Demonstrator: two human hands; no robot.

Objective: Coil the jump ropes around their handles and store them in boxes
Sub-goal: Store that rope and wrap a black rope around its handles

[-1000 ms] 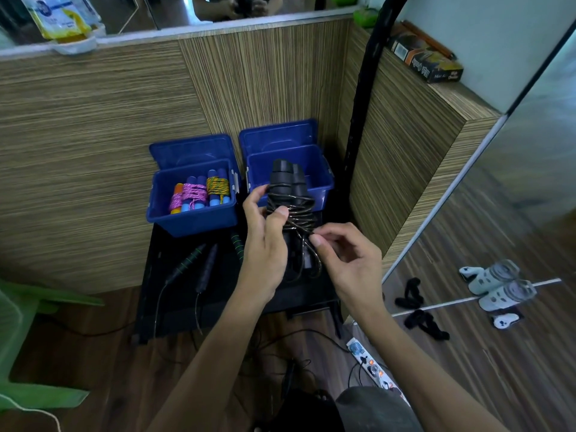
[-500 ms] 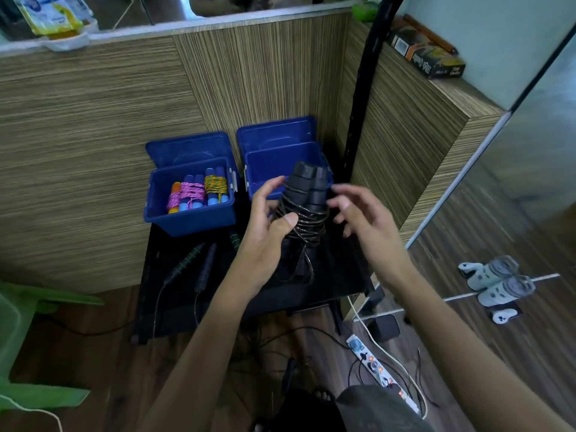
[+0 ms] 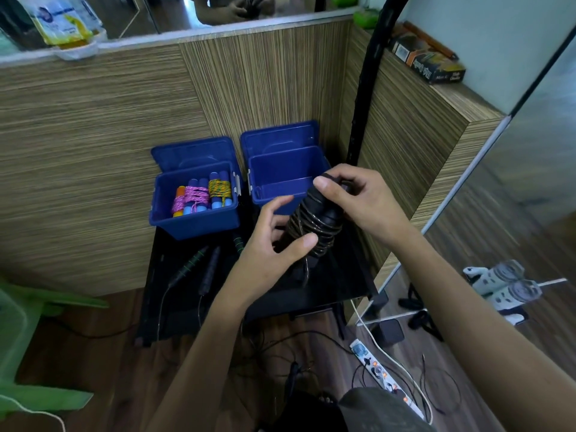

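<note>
Your left hand [image 3: 268, 254] grips coiled black jump rope [image 3: 314, 226] low | your right hand [image 3: 358, 201] pinches its top | right blue box [image 3: 282, 179] behind.

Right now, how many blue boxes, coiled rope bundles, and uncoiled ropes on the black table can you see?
Blue boxes: 2, the left box and the right box.
Coiled bundles: 3, the pink bundle and the yellow bundle in the left box, and the black bundle held by the left hand and right hand.
Uncoiled ropes on the table: at least 2, near and.
Total: 7.
</note>
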